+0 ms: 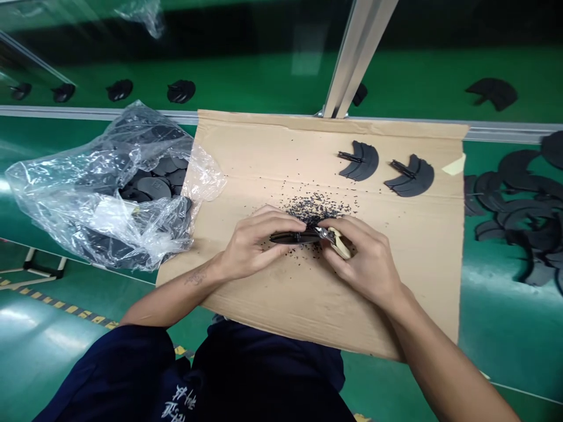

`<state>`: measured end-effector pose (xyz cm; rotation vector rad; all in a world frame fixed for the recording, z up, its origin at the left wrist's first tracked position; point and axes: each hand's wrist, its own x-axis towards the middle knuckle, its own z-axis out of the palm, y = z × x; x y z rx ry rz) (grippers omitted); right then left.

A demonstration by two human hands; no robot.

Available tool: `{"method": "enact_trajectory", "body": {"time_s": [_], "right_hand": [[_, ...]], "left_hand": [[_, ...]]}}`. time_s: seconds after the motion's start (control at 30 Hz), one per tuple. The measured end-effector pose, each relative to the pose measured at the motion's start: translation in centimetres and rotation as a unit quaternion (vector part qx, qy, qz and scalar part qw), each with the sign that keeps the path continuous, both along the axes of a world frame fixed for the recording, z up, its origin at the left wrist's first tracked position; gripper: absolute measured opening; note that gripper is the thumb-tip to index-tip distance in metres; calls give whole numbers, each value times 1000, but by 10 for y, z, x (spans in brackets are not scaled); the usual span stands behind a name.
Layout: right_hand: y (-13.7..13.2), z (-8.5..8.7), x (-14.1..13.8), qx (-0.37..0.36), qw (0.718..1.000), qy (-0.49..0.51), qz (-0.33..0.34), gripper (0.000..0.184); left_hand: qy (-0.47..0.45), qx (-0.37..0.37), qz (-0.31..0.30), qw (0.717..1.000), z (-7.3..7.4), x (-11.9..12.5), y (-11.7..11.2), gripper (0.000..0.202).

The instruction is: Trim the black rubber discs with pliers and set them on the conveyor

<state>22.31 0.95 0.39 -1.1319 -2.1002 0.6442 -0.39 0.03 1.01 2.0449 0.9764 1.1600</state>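
Observation:
My left hand [259, 243] pinches a black plastic part [292, 237], held nearly edge-on above the cardboard sheet [264, 305]. In my right hand [363, 252] is a pair of nippers [339, 244] with pale yellowish handles; its metal jaws meet the right end of the part. Whether the jaws are closed on it I cannot tell. Small black plastic scraps [314, 205] lie heaped under and behind my hands. Farther back on the cardboard rest two fan-shaped black parts, one left [361, 160] and one right [412, 175], each with a narrow stem.
A clear plastic bag [101, 211] full of black discs stands at the left, overlapping the cardboard. Many black curved parts [523, 205] are piled on the green table at the right. A metal frame post [358, 58] rises behind the cardboard, beside a glass panel with reflections.

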Motion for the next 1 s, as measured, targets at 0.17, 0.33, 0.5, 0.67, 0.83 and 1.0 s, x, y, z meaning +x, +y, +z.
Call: {"method": "enact_trajectory", "body": {"time_s": [0.17,0.33,0.5,0.67,0.83,1.0], "right_hand": [[-2,4,-2,9,998,57,28,8],[-6,-2,0,181,982,-46,35,12],[-10,6,-4,119,986,67,96,9],[0,9,6,52,993,98,-27,13],[8,-2,14,153,984,-90,-23,18],[4,-5,12,187,970,-155,-8,22]], "left_hand": [[-10,-15,-3,1000,1,1,-1,20],[99,55,12,994,-3,-3,2,23],[207,94,4,974,-10,-5,0,37],[111,31,-14,993,-6,-6,2,45],[55,18,-38,998,-3,-6,1,47],[44,5,-62,997,-3,-4,0,47]]}}
